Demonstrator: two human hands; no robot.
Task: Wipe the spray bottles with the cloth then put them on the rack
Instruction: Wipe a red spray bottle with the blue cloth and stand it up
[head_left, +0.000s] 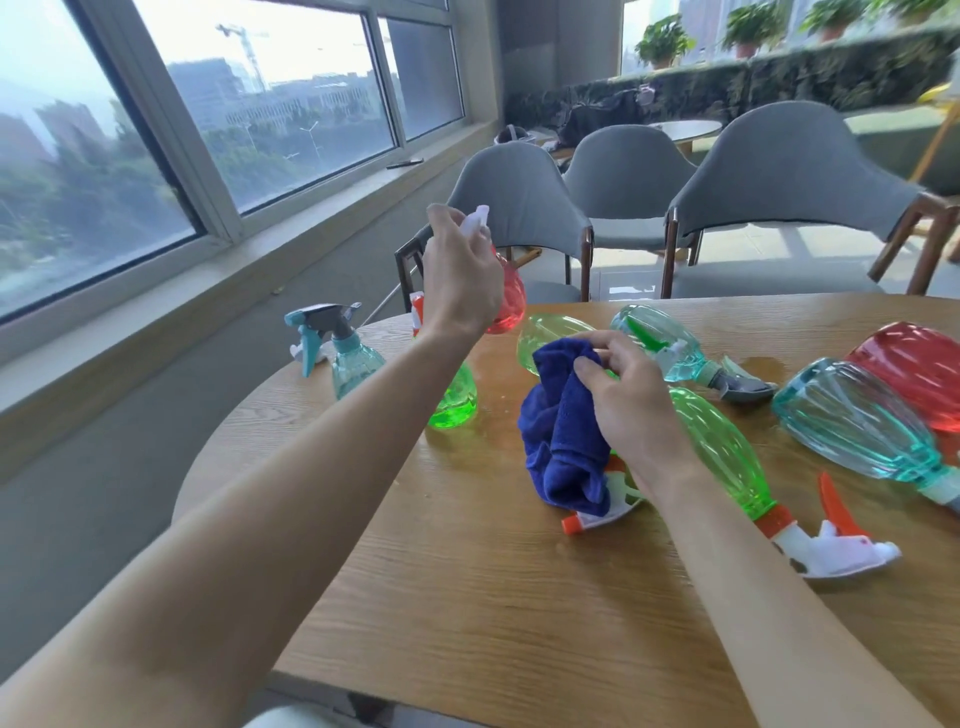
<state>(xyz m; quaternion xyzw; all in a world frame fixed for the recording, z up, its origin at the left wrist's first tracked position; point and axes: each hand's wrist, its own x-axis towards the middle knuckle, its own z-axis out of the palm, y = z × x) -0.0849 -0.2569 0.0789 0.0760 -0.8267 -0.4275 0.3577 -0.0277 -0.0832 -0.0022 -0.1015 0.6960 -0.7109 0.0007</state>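
The person's left hand (462, 275) is clenched round the white trigger head and neck of a small red translucent plastic spray bottle (511, 301), holding it in the air above the far edge of the round wooden table (519, 597). The right hand (634, 405) pinches a bunched dark blue terry cloth (563, 431) low over the table, draped on a lying bottle whose white, orange-tipped trigger pokes out beneath it.

From where I stand, the red bottle looks light and probably empty: thin, ribbed plastic that would flex under a hard squeeze. The neck below the trigger seems the surest hold, as the belly is rounded and may be slick; there is a wet-looking sheen on the table by the lying bottles. The cloth is soft and limp, so it should wrap the ribs easily.

A teal bottle with a grey trigger (353, 364) and a green bottle (457, 400) stand upright at the left edge. Other green (722, 447), teal (857, 426) and red (919, 369) bottles lie on their sides at the right. I see no rack from here.
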